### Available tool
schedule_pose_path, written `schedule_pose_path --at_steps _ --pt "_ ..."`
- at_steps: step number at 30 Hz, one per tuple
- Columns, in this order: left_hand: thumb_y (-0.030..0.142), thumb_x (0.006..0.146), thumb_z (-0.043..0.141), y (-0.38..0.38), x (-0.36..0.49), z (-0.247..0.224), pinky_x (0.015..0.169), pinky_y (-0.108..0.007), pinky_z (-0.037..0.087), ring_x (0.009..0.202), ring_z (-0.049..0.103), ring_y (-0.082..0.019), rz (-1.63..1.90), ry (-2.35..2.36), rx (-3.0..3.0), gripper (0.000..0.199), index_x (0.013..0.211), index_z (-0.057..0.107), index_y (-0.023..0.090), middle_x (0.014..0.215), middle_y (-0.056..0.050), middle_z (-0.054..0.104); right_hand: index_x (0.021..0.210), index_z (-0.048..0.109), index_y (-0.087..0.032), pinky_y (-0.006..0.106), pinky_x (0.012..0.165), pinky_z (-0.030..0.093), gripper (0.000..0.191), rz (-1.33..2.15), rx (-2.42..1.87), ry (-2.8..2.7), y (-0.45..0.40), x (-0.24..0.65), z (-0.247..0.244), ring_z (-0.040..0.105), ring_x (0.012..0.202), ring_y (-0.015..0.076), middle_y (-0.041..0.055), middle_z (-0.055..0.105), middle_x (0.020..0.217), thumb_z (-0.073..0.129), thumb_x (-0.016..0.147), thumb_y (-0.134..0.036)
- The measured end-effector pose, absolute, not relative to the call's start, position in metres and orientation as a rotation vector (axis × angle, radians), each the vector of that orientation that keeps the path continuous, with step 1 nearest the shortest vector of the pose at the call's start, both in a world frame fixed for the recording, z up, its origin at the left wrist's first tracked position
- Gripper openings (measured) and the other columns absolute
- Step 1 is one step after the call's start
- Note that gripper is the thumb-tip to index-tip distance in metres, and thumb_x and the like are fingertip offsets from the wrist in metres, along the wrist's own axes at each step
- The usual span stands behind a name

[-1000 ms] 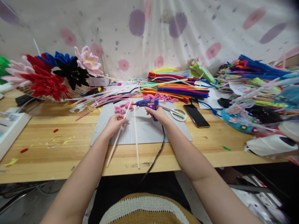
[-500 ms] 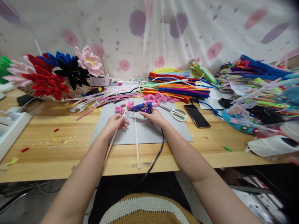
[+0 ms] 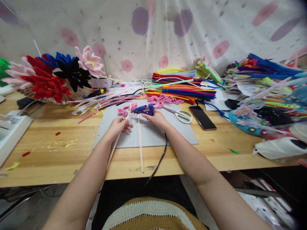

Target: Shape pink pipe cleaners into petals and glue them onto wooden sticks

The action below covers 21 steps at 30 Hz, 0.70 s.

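Pinched in my left hand [image 3: 119, 126] is a thin pale wooden stick [image 3: 114, 149], slanting down toward the table's front edge. My right hand [image 3: 157, 119] is wrapped round a blue glue gun [image 3: 145, 110], whose nozzle points left, close to the upper part of the stick. Whether the nozzle touches it I cannot tell. A second pale stick [image 3: 140, 143] lies between my hands, over the front edge of the grey mat [image 3: 179, 137]. Pink fuzzy shapes [image 3: 123, 110] rest behind the stick, with more pink pieces [image 3: 166, 99] behind the glue gun.
Scissors [image 3: 183, 117] and a phone [image 3: 202, 117] lie right of my right hand. Bundles of coloured pipe cleaners [image 3: 189, 91] stretch along the back. Fuzzy flowers [image 3: 51, 83] stand at left, a white power strip [image 3: 11, 137] before them. A black cable [image 3: 161, 159] hangs over the front edge.
The glue gun and my right hand have shifted very slightly to the left, nearer the stick. My left hand has kept its hold and hardly moved.
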<state>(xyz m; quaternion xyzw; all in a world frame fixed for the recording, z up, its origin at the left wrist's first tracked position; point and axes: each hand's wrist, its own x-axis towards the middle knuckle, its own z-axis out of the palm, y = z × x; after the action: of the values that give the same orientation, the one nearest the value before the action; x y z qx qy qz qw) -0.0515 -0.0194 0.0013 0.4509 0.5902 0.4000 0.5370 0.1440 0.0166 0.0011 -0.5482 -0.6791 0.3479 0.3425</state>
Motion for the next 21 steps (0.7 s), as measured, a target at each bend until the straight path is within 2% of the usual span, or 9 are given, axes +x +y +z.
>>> schedule_pose_path --at_steps 10,21 --pt "0.026 0.069 0.056 -0.0197 -0.0515 0.0021 0.046 -0.022 0.045 0.049 0.056 -0.01 0.946 1.407 1.085 0.014 0.07 0.048 0.015 0.07 -0.007 0.067 0.08 0.065 -0.014 0.025 0.064 0.043 0.039 0.871 -1.419 -1.789 0.0173 0.1434 0.0027 0.057 0.066 0.016 0.0043 0.061 0.063 0.059 0.069 -0.051" --pt "0.026 0.069 0.056 -0.0191 -0.0516 0.0015 0.044 -0.021 0.044 0.047 0.056 -0.01 0.94 1.414 1.094 0.014 0.069 0.047 0.015 0.07 -0.007 0.067 0.076 0.064 -0.014 0.024 0.062 0.043 0.037 0.922 -1.418 -1.79 0.0162 0.1459 0.003 0.058 0.065 0.0153 0.0045 0.061 0.063 0.061 0.068 -0.05"
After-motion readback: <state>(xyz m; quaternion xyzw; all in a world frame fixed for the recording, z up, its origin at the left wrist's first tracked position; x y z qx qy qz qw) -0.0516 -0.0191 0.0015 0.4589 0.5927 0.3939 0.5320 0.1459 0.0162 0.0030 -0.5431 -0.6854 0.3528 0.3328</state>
